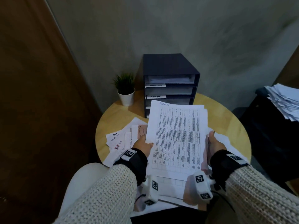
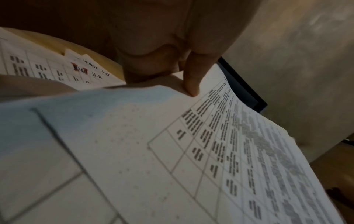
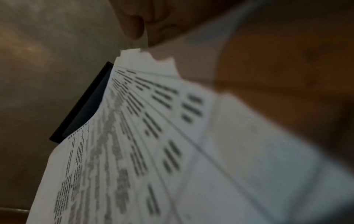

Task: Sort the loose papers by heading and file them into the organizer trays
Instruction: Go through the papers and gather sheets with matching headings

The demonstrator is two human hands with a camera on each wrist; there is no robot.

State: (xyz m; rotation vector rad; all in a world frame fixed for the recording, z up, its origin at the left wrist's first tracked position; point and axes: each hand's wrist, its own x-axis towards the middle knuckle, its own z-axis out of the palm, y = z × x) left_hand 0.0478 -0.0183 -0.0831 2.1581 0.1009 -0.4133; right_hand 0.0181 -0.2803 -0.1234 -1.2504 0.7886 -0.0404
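Both hands hold a sheaf [image 1: 177,136] of printed table sheets above the middle of the round table [image 1: 223,117], its far end reaching toward the organizer [image 1: 169,70]. The top sheet bears a handwritten "ADMIN" at its far edge. The left hand [image 1: 143,145] pinches the sheaf's left edge, thumb on top and fingers beneath; in the left wrist view the thumb [image 2: 191,84] presses down on the page. The right hand [image 1: 215,144] grips the right edge, its thumb lying along the margin.

The organizer stands at the table's far edge, against the wall, a dark box with stacked trays. A white label on the second tray reads "ADMIN"; the label above it is too blurred to read. The top tray holds paper.

Loose papers [image 1: 123,139] lie fanned across the left side of the table, more under the sheaf and at the near edge. A potted plant [image 1: 126,91] stands at the far-left edge, just beside the organizer. Off the table at right, another paper stack [image 1: 284,101] rests on a dark surface.
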